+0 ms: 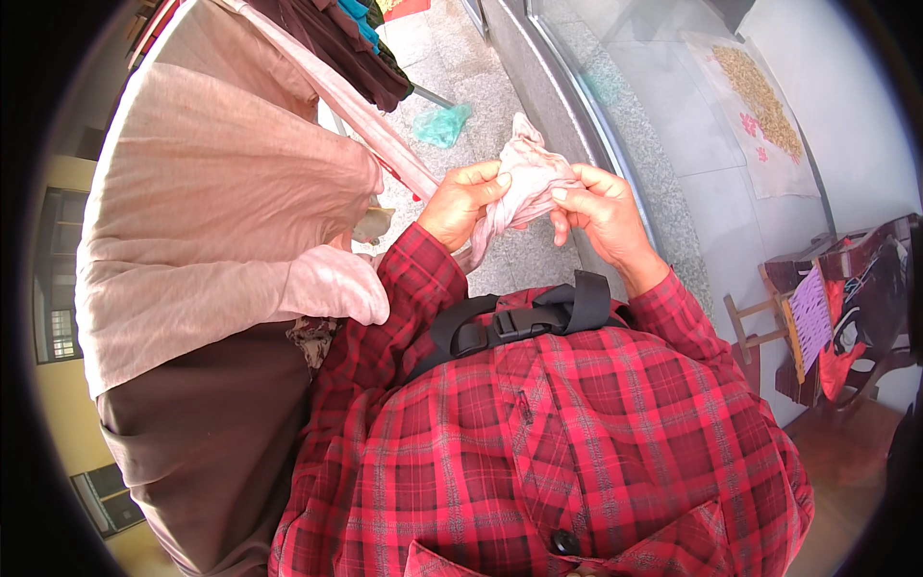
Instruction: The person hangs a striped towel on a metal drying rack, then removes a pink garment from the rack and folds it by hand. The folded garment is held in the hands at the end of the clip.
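Both hands pinch a bunched, twisted piece of pale pink cloth [530,177] in front of my chest. My left hand [461,202] grips it from the left, thumb on top. From the right, my right hand [606,216] holds its edge between thumb and fingers, the lower fingers loosely curled. A strip of the cloth trails down behind my left wrist. Close on the left hangs a large pale pink cloth garment [216,187], with a long narrow band [360,119] running from it towards my left hand. Dark brown fabric [209,447] shows below it.
A crumpled green plastic bag [441,125] lies on the speckled stone floor. Dark clothes [346,50] hang at the top. A raised sill with a metal-framed glass panel [613,137] runs along the right. Beyond it are a sheet with spread pale pieces [761,101] and a small stool with a purple woven seat [809,321].
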`<act>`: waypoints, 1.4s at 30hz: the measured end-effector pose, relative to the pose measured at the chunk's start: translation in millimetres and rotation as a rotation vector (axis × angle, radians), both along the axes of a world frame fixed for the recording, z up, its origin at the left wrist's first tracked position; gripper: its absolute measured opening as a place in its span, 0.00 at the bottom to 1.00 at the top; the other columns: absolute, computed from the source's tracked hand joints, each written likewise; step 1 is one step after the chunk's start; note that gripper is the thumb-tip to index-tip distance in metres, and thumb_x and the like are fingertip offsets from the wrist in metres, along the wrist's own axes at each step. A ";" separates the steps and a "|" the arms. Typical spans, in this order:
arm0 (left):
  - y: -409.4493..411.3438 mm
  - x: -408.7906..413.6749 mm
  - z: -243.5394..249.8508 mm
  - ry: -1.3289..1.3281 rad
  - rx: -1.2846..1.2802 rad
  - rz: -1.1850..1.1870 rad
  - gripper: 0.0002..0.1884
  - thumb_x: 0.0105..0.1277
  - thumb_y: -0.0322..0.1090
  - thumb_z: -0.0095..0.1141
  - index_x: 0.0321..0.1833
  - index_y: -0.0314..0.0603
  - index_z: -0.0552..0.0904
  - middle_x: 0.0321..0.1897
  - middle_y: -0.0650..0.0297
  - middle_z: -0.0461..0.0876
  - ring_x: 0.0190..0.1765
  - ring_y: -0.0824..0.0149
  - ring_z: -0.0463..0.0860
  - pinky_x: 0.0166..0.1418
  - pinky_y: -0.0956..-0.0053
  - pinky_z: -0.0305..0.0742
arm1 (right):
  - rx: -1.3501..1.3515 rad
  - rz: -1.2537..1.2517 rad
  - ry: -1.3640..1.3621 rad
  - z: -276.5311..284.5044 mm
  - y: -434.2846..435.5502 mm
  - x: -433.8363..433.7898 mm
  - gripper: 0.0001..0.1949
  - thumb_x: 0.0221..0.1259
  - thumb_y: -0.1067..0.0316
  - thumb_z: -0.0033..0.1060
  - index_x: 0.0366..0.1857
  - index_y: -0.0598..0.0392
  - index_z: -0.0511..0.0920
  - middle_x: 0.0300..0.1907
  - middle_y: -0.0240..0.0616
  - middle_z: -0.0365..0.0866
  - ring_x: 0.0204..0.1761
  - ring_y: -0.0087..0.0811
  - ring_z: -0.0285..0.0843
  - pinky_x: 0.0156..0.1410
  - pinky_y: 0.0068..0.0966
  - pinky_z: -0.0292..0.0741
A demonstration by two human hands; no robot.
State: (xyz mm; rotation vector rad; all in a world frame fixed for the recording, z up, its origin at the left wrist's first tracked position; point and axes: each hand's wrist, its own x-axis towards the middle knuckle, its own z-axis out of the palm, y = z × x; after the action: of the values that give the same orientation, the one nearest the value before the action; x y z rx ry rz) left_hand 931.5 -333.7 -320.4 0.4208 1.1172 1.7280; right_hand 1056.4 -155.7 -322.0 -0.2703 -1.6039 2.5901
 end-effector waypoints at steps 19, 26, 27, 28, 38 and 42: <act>8.9 14.9 -12.4 -0.016 0.042 0.038 0.14 0.65 0.20 0.57 0.54 0.31 0.79 0.48 0.57 0.83 0.52 0.64 0.83 0.59 0.68 0.78 | 0.268 -0.044 -0.149 10.5 -11.7 -8.0 0.17 0.62 0.63 0.69 0.47 0.63 0.76 0.28 0.34 0.79 0.20 0.21 0.75 0.22 0.20 0.75; 4.7 2.8 -18.7 -0.104 0.152 0.210 0.09 0.73 0.28 0.50 0.49 0.30 0.79 0.47 0.55 0.84 0.50 0.62 0.84 0.57 0.64 0.78 | 0.147 -0.005 -0.010 -11.3 -10.6 -0.7 0.27 0.60 0.74 0.66 0.63 0.68 0.67 0.36 0.40 0.81 0.22 0.23 0.77 0.24 0.23 0.78; 4.9 3.2 -18.5 -0.109 0.152 0.217 0.09 0.74 0.28 0.50 0.49 0.30 0.79 0.46 0.55 0.84 0.50 0.62 0.84 0.57 0.65 0.78 | 0.127 0.011 -0.041 -12.2 -9.5 1.1 0.30 0.60 0.74 0.67 0.66 0.68 0.65 0.37 0.41 0.81 0.23 0.23 0.78 0.25 0.23 0.79; 5.0 3.7 -17.8 -0.114 0.152 0.223 0.09 0.74 0.29 0.50 0.49 0.31 0.79 0.46 0.56 0.84 0.50 0.63 0.84 0.57 0.65 0.78 | 0.105 0.021 -0.046 -13.1 -9.3 1.7 0.30 0.60 0.74 0.67 0.66 0.68 0.65 0.38 0.41 0.81 0.23 0.23 0.78 0.25 0.23 0.79; 3.7 4.6 -14.0 -0.033 0.119 0.301 0.10 0.75 0.33 0.49 0.49 0.33 0.78 0.44 0.57 0.84 0.47 0.66 0.84 0.55 0.70 0.78 | 0.122 0.153 -0.063 -26.3 -9.2 6.1 0.28 0.64 0.70 0.65 0.66 0.64 0.67 0.34 0.36 0.79 0.23 0.22 0.75 0.27 0.24 0.80; -1.4 2.8 -10.5 0.029 0.117 0.183 0.09 0.74 0.33 0.51 0.48 0.33 0.78 0.43 0.59 0.84 0.46 0.67 0.84 0.55 0.72 0.78 | -0.066 0.186 -0.053 -35.7 -2.6 10.2 0.25 0.66 0.67 0.64 0.64 0.65 0.69 0.31 0.33 0.77 0.24 0.21 0.73 0.29 0.25 0.81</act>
State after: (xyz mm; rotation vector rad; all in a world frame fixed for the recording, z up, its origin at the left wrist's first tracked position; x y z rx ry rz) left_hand 934.3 -335.1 -330.9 0.4276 1.1071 1.9603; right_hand 1066.6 -158.3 -357.7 -0.2049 -1.6350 2.8005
